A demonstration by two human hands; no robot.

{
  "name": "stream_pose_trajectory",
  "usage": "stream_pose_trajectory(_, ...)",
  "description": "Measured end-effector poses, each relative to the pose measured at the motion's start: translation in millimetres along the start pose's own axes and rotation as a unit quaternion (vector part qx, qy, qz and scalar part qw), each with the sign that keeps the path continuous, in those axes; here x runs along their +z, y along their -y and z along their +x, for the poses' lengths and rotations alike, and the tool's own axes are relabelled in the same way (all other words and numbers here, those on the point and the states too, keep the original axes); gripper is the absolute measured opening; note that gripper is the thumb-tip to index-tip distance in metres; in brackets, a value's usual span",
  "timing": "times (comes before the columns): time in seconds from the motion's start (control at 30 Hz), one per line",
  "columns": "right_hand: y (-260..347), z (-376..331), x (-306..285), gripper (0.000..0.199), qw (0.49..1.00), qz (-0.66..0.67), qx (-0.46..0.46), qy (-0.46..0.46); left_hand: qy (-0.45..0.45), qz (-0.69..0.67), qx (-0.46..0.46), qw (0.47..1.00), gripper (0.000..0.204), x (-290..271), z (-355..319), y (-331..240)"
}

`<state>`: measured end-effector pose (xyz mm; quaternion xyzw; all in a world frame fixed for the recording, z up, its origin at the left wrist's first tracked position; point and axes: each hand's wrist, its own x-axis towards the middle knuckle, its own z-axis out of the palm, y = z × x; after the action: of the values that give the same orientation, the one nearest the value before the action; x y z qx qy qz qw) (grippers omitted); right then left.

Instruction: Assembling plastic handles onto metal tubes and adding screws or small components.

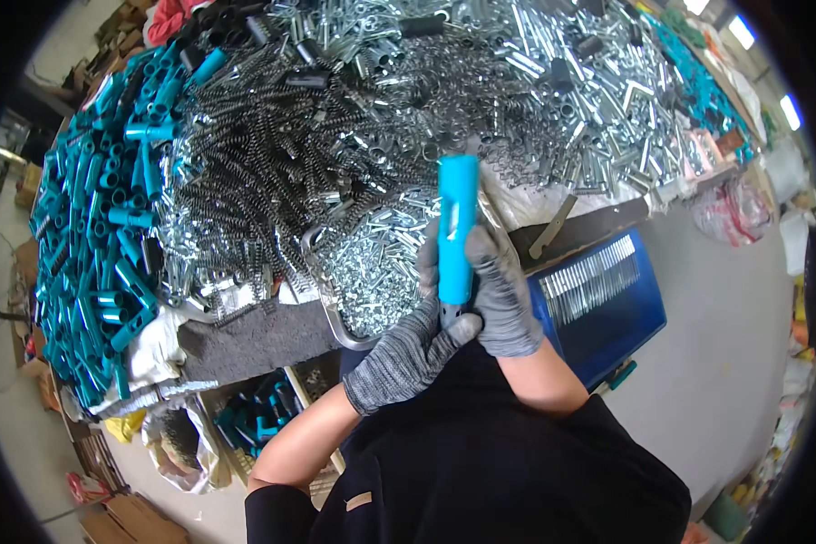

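A bright blue plastic tube [456, 227] stands nearly upright in front of me, over the edge of the work table. My right hand [503, 295], in a grey knit glove, wraps around its lower half. My left hand [406, 355], also in a grey glove, comes up from below with its thumb and fingers at the tube's bottom end, where a small dark metal part shows. Whether the left hand grips that part or only touches it is hidden.
The table holds a heap of teal plastic tubes [100, 245] at the left, dark coil springs [263, 154] in the middle, shiny metal parts [535, 82] at the back and a metal tray [331, 313] of small screws. A blue bin [626, 317] of metal pieces sits at my right.
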<state>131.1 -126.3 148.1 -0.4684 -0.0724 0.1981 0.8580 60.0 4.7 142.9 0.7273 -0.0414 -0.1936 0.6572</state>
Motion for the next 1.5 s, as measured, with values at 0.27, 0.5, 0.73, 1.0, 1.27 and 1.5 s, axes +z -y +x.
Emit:
stream_pose_trajectory(0.27,13,9,-33,0.046,0.962,0.250,-0.044,-0.097,0.101,0.145,-0.085,0.981,0.028,-29,47,-46)
stream_pose_trajectory(0.5,12,2,-68,0.042,0.965,0.235,-0.008,-0.120,-0.355,0.678,0.057,0.641,0.035,-149,147,-95)
stream_pose_trajectory(0.73,4,-4,-66,0.043,0.971,0.192,0.029,-0.141,-0.292,0.734,-0.009,0.613,0.049,-172,186,-66)
stream_pose_trajectory(1.0,5,-12,-61,0.044,0.973,0.195,0.044,-0.118,-0.293,0.716,-0.026,0.633,0.036,-211,195,-91)
stream_pose_trajectory(1.27,7,-27,-55,0.050,0.986,0.134,0.006,-0.101,-0.304,0.754,0.033,0.582,0.038,-210,187,-106)
stream_pose_trajectory(1.5,7,-33,-56,0.048,0.995,0.057,0.038,-0.069,-0.345,0.383,0.178,0.838,0.051,-158,119,-110)
